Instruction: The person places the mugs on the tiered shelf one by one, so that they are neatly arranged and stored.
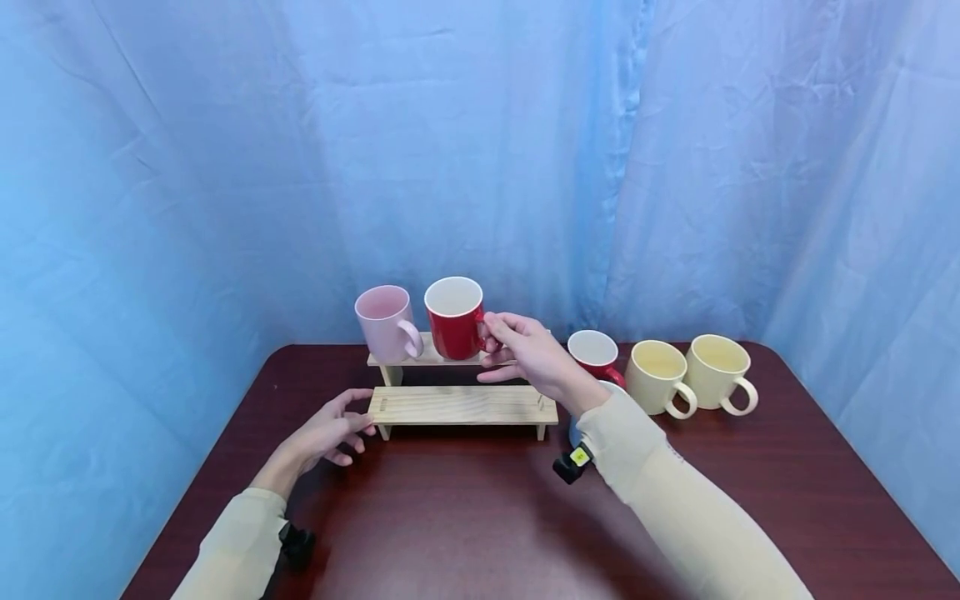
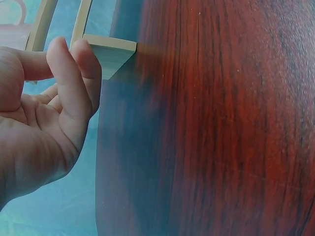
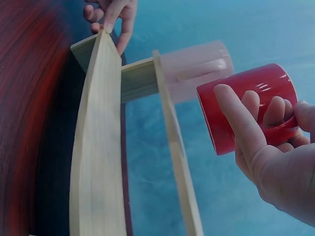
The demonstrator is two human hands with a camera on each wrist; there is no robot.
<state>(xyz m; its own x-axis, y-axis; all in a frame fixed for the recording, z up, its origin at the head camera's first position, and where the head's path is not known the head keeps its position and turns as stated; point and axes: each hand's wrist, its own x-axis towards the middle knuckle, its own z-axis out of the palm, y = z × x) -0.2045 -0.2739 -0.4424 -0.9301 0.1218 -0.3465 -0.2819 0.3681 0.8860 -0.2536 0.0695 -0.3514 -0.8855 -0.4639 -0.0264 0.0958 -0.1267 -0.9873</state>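
My right hand [image 1: 536, 358] holds a red mug [image 1: 452, 335] with a white inside by its handle. The mug is upright, its base close over the upper shelf of a two-step wooden rack [image 1: 457, 406]. In the right wrist view some fingers lie along the mug's side. To its left, a pink mug [image 1: 381, 330] stands on the upper shelf, handle toward the right. My left hand [image 1: 322, 429] grips the left end of the lower shelf; in the right wrist view its thumb presses on the corner [image 3: 102, 35]. Its other fingers curl loosely.
Right of the rack stand another red mug [image 1: 596, 360], partly behind my right forearm, and two pale yellow mugs [image 1: 648, 387]. A blue mug [image 1: 575, 433] is mostly hidden by that sleeve. Blue curtains [image 1: 480, 150] hang behind the dark wooden table [image 1: 465, 517].
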